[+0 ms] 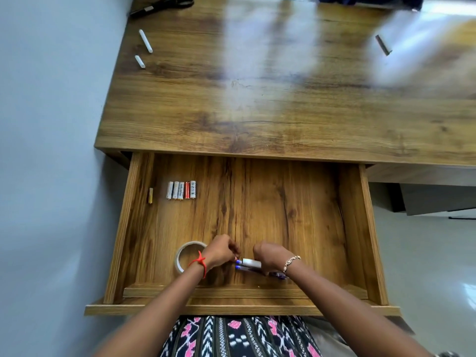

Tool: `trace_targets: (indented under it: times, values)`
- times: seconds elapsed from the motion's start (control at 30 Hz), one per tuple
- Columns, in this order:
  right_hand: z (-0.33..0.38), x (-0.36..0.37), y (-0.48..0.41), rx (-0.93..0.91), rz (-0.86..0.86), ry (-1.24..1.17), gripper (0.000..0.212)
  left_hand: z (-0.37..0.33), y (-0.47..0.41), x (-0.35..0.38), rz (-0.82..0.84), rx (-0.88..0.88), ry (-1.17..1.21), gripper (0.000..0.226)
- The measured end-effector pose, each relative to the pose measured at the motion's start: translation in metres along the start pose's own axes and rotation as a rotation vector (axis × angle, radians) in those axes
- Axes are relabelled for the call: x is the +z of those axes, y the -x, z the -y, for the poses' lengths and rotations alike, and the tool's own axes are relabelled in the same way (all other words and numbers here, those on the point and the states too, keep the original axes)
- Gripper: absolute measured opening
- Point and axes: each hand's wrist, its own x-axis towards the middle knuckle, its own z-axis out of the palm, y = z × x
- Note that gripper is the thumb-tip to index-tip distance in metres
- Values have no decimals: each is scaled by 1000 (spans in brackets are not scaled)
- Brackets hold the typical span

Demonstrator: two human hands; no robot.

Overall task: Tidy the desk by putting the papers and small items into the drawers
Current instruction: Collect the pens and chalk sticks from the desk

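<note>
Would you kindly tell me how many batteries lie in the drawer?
6: five batteries side by side, back left of the drawer; a gold battery apart by its left wall.

Head camera, close, steeply down over drawer [283,202]

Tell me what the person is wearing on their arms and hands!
The left hand has a red thread tied round its wrist, with loose ends hanging from a knot. The right hand has a thin, shiny gold-coloured chain bracelet at its wrist. Both forearms are bare, with no sleeves showing.
</note>
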Motion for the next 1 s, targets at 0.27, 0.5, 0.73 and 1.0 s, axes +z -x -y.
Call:
trace_targets:
  times: [0.27, 0.5, 0.73, 1.0]
  values:
    - [-10, -1, -7, -40, -87, -160, 34, -5, -2, 1, -61, 39, -128, 17]
    - [-10, -8, -10, -75, -42, -217, 27, -10, -1, -4, -76, 77, -149, 20]
    - [2, -48, -3, -188, -131, -206, 22, -23, 4, -39, -190, 235, -165, 27]
    - [26, -170, 12, -398, -382, -404, 16, -62, 24, -137, -526, 510, -112, 18]
